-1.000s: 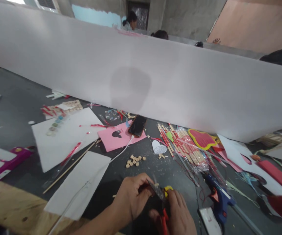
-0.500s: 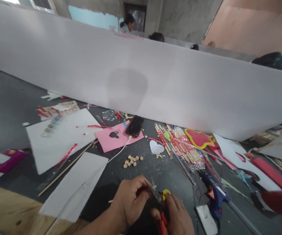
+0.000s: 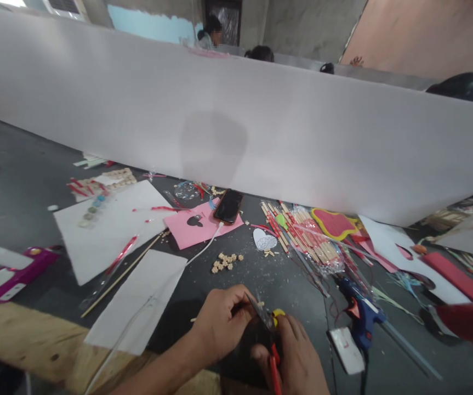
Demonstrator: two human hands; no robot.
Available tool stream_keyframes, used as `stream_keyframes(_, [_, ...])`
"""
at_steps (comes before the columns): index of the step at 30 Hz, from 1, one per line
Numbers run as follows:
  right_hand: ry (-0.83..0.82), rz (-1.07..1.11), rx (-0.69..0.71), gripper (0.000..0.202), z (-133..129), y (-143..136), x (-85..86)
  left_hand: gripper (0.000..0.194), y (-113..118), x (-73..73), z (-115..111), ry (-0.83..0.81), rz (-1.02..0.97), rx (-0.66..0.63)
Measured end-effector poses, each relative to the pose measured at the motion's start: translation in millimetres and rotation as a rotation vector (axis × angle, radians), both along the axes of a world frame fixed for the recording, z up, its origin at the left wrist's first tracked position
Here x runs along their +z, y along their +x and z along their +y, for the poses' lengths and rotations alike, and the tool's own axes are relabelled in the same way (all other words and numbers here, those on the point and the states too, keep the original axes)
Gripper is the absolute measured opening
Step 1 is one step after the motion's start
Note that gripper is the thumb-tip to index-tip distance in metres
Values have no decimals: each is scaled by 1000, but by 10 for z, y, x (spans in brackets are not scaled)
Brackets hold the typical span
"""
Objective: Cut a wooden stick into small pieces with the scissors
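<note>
My right hand (image 3: pixel 300 351) is closed around a cutting tool (image 3: pixel 274 359) with a red handle, a yellow part and dark blades pointing up and left. Close by, my left hand (image 3: pixel 226 315) is pinched at the blades. A small pale piece (image 3: pixel 260 304) shows at the blade's far side; the left fingertips partly hide what they grip. Beyond the hands lies a heap of small, pale, flower-shaped wooden pieces (image 3: pixel 226 262). Short pale sticks (image 3: pixel 269 253) lie below a white patterned paper heart (image 3: pixel 265 240).
A phone (image 3: pixel 228 206) on a cable rests on pink paper (image 3: pixel 191 233). Wrapped sticks (image 3: pixel 302 230) lie to the right, beyond a blue glue gun (image 3: pixel 359 315). White sheets (image 3: pixel 141 302) and a purple tool (image 3: pixel 22 274) are at left. A tall white panel (image 3: pixel 302 131) stands behind.
The view has shifted slightly, moving most table items a little to the right and upward. Both hands stay together at the cutting tool; its blades look much the same.
</note>
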State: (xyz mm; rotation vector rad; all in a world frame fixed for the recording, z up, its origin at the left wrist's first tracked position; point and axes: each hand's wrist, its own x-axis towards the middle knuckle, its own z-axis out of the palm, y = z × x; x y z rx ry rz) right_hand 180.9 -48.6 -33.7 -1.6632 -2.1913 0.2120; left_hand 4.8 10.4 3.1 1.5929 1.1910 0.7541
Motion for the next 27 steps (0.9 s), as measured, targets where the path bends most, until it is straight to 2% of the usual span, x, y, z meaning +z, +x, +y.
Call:
stream_keyframes(9, [-50, 69, -16, 32, 2, -29, 6, 17, 10, 6, -26, 30, 34, 15])
stream_keyframes(18, [6, 57, -45, 31, -45, 2, -65, 13, 22, 3, -20, 63, 22, -17])
stream_keyframes(27, [-25, 77, -15, 34, -36, 23, 1, 14, 35, -17, -13, -9, -76, -59])
